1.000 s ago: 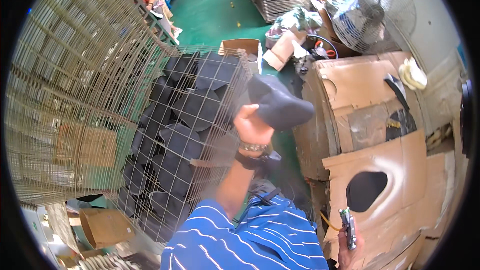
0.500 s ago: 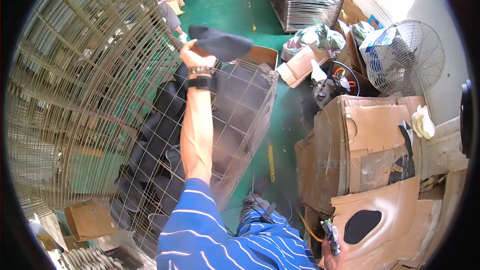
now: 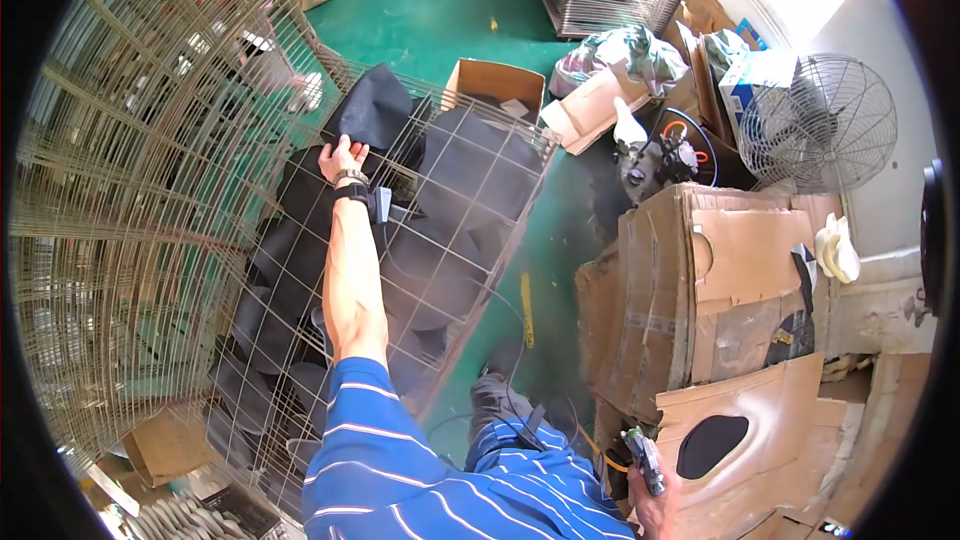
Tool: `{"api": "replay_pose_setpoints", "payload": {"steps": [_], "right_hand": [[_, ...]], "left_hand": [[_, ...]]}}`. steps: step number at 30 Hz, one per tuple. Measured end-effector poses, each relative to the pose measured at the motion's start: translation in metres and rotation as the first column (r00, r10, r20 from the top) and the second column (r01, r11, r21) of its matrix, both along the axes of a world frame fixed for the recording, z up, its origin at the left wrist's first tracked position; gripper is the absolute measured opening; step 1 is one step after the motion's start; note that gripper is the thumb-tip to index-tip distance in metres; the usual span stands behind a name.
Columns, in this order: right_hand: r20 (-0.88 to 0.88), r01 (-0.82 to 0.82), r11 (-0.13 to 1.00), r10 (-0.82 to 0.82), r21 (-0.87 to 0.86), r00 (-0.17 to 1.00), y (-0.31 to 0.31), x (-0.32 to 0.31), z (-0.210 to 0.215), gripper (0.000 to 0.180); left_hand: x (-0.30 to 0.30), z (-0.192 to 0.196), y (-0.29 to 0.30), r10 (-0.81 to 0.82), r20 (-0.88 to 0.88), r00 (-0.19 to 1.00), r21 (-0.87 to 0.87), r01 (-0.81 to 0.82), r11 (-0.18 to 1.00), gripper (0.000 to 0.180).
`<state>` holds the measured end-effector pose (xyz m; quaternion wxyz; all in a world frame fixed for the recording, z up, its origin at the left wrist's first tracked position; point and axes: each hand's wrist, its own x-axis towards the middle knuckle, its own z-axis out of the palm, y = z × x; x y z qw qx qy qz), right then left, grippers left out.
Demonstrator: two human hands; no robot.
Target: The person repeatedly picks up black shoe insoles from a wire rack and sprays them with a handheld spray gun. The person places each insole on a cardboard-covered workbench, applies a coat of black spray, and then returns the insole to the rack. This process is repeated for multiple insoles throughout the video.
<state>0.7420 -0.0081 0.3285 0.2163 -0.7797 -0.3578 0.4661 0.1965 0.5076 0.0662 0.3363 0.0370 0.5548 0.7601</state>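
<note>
My left hand point(image 3: 345, 156) reaches far out, its fingers closed on the near edge of a dark grey curved sheet piece point(image 3: 378, 105). The piece rests at the far left end of a wire mesh rack point(image 3: 500, 258), whose surface bears several similar dark pieces point(image 3: 478, 162). At the lower right, my right hand point(image 3: 655, 500) is wrapped round a small metal spray gun point(image 3: 645, 462) with an orange hose. Beside that gun, a dark oval piece point(image 3: 712, 446) lies on a cardboard sheet point(image 3: 745, 395) with a pale sprayed ring around it.
Tall stacked wire racks point(image 3: 150, 210) stand close on the left, with another person's hand point(image 3: 305, 92) behind them. A cardboard box point(image 3: 495, 85) sits past my rack. On the right are a large carton point(image 3: 650, 290), a fan point(image 3: 820, 125) and a white glove point(image 3: 837, 248).
My left hand has moved left and toward me, bringing the dark sheet piece from the air down onto the rack. My right hand still holds the spray gun low at the right.
</note>
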Motion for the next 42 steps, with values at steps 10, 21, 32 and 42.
{"api": "replay_pose_setpoints", "payload": {"steps": [10, 21, 32, 42], "right_hand": [[0.073, -0.044, 0.981, 0.03, 0.188, 0.997, -0.02, -0.002, -0.006, 0.045], [0.117, 0.195, 0.969, -0.213, 0.152, 0.97, -0.087, 0.027, -0.012, 0.041], [0.305, 0.473, 0.754, -0.632, 0.456, 0.713, -0.229, 0.093, 0.018, 0.051], [0.225, 0.719, 0.533, -0.845, 0.447, 0.486, -0.342, 0.09, 0.017, 0.049]], "left_hand": [[0.014, 0.018, -0.022, -0.357, -0.864, 0.354, -0.456, -0.253, 0.853, 0.021], [0.107, 0.088, -0.054, -0.17, -0.976, 0.138, -0.192, -0.172, 0.966, 0.04], [0.395, 0.158, -0.274, -0.72, -0.694, 0.029, -0.201, 0.952, 0.232, 0.028], [0.491, -0.025, -0.377, -0.672, -0.278, -0.686, -0.586, 0.676, -0.448, 0.029]]}}
